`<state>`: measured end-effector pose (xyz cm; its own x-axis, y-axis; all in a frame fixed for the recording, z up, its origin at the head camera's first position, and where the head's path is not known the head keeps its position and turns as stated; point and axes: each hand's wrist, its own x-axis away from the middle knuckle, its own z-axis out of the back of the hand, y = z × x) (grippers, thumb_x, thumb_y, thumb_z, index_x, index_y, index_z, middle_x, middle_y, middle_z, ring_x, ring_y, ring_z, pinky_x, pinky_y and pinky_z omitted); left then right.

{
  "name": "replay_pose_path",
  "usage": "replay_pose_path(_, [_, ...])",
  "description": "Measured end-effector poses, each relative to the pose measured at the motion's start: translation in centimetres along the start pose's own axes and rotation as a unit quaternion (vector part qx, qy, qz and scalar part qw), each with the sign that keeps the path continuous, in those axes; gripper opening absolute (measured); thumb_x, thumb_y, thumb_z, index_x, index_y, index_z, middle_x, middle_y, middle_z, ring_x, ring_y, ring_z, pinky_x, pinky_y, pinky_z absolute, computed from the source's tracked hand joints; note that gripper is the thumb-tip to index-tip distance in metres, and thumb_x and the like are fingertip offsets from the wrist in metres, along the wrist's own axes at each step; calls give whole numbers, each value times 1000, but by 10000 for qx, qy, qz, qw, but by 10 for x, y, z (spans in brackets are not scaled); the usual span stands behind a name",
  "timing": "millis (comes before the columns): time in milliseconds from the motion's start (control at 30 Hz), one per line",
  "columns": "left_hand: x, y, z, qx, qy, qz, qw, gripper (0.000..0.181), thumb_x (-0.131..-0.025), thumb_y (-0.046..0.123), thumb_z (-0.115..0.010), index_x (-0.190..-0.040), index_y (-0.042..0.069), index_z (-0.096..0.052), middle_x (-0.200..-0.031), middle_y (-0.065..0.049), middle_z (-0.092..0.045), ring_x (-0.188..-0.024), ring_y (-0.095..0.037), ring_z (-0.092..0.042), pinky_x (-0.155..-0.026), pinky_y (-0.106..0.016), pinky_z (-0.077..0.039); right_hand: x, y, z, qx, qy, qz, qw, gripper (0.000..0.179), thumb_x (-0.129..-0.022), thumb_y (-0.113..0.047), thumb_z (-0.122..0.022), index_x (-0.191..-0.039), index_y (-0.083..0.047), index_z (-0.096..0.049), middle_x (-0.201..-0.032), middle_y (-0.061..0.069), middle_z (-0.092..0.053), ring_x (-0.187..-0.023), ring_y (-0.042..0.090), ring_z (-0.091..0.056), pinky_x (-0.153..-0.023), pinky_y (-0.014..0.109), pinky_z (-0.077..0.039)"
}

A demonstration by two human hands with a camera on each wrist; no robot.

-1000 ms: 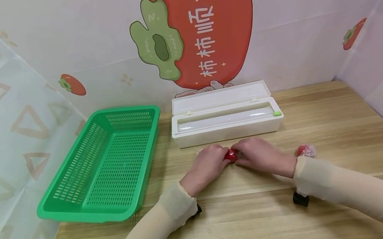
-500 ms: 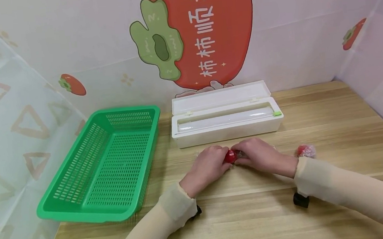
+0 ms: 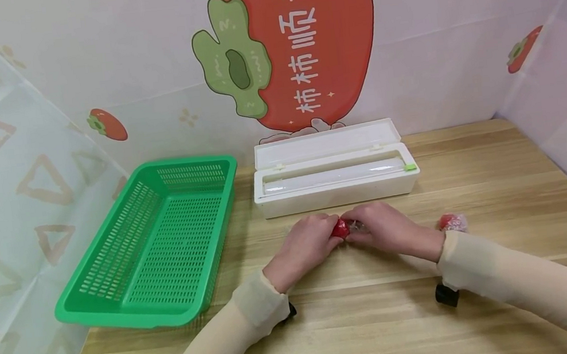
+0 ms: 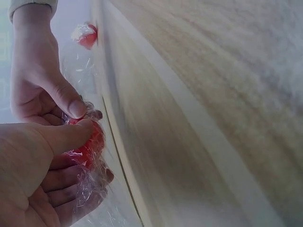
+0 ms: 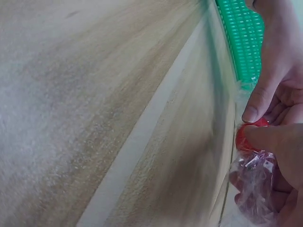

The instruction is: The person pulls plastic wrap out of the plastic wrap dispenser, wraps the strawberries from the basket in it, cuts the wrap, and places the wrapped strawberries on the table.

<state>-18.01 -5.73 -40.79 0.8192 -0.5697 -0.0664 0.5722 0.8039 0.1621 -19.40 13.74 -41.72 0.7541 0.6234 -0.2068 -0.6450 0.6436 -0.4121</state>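
Between my two hands is a small round red item, wrapped in crinkled clear plastic film; what it is cannot be told. My left hand grips it from the left side, thumb on top in the left wrist view, where the red surface shows through the film. From the right, my right hand pinches the film at the item's edge, the bunched film lying across its fingers in the right wrist view. Both thumbs nearly meet over the red item. My palms hide part of it.
A second film-wrapped red item lies beyond my right wrist. Behind my hands stands a white cling film box, lid raised, with a roll inside. A green plastic basket sits at the left on the wooden table.
Both hands stay in nearly the same place. My fingers shift slightly around the red item, and it turns a little between them.
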Motion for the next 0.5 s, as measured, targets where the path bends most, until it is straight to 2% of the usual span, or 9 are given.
replay_pose_path(200, [1,2,5,13,92,-66,9999,23,-94,32,-67,-105,12,-67,-91,0,-71,-81,-12,-66,-71,-26,-54,-1,-3,-2,168,219,-13,9996,50,-74,-25,-88,-117,-13,-66,-109,0,-72,-98,14,-68,-86,36,-58])
replay_pose_path(333, [3,1,7,77,216,-144,9996,25,-94,35,-66,-102,11,-67,-87,1,-70,-77,-10,-63,-69,-23,-53,-1,-5,-2,227,324,-18,9992,43,-77,-26,-86,-113,-13,-66,-102,-1,-72,-91,12,-67,-80,33,-58])
replay_pose_path(500, [7,-2,6,11,234,-154,9996,28,-94,39,-66,-100,12,-67,-85,2,-69,-75,-10,-63,-67,-24,-53,0,-8,1,260,268,-204,9991,37,-79,-28,-83,-108,-13,-67,-94,-4,-72,-84,8,-67,-76,31,-57])
